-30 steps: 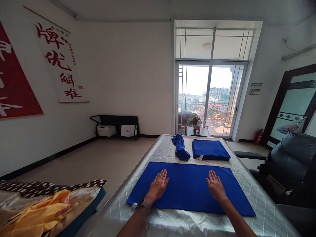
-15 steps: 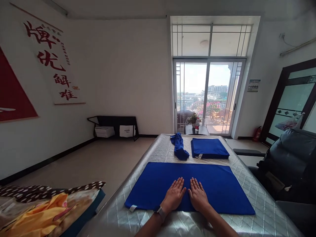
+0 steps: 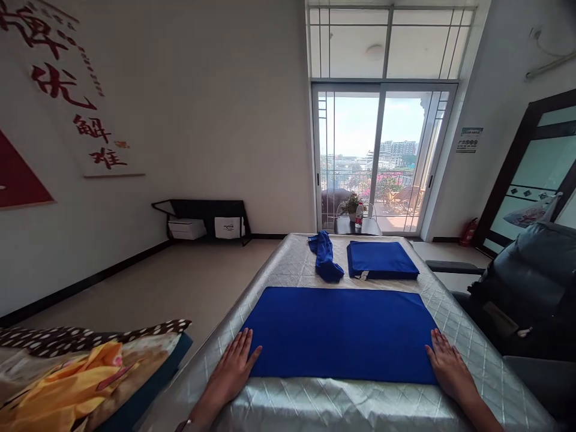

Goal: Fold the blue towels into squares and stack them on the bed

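A blue towel (image 3: 337, 336) lies spread flat across the near part of a table with a silvery quilted cover (image 3: 333, 405). Over the towel's left end rests my left hand (image 3: 236, 360), palm down with the fingers stretched out. At the opposite end my right hand (image 3: 450, 363) lies flat in the same way, covering the right edge. Neither hand grips anything. Beyond the towel sit a stack of folded blue towels (image 3: 382, 259) with a white tag and, to its left, a crumpled blue cloth (image 3: 327, 258).
A dark padded chair (image 3: 531, 288) stands close on the right. At the lower left is bedding with a yellow cloth (image 3: 76, 384) on it. Past the table's far end, a small table (image 3: 351, 227) holds a plant (image 3: 353, 205) and a bottle (image 3: 359, 215).
My hands have slid apart from the middle of the towel, the left one out to its left end and the right one to its right end. The view has tilted slightly down.
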A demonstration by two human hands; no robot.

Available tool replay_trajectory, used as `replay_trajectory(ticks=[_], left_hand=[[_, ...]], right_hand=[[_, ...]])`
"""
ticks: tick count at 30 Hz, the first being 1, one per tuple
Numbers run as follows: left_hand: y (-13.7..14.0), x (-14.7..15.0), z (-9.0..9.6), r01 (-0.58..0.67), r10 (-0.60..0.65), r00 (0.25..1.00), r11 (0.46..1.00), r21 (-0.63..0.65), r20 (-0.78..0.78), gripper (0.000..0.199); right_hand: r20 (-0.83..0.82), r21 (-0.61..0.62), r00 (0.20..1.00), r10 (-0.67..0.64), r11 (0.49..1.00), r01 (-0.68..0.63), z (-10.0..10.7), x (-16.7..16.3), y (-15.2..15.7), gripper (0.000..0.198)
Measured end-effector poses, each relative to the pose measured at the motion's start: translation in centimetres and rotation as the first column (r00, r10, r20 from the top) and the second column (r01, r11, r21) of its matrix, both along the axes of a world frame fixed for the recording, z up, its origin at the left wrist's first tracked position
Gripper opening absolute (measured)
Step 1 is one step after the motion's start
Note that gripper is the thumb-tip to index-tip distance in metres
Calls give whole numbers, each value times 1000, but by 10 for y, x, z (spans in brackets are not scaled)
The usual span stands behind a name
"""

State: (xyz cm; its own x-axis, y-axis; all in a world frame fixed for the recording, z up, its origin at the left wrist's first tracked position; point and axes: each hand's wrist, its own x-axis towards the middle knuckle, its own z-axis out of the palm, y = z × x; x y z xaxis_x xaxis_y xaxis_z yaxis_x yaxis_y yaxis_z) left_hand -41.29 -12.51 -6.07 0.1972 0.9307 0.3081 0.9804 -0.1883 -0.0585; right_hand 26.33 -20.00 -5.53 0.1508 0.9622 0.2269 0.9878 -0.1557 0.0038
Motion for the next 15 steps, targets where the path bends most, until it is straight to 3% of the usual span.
replay_trajectory(ticks=[4,9,15], left_hand=[[1,2,-3,37,-37,999,998,46,11,64],[3,-1,-5,28,-29,1000,999,-34,-12,65],[-1,4,2,9,-9,1000,1000,-11,13,69]], right_hand=[[11,-2,1000,0,1000,0,-1,-1,0,63],[-20,2,999,-36,999,36,0,-1,2,65],[-3,21,1000,-3,1000,3,-3,-2,-2,62]])
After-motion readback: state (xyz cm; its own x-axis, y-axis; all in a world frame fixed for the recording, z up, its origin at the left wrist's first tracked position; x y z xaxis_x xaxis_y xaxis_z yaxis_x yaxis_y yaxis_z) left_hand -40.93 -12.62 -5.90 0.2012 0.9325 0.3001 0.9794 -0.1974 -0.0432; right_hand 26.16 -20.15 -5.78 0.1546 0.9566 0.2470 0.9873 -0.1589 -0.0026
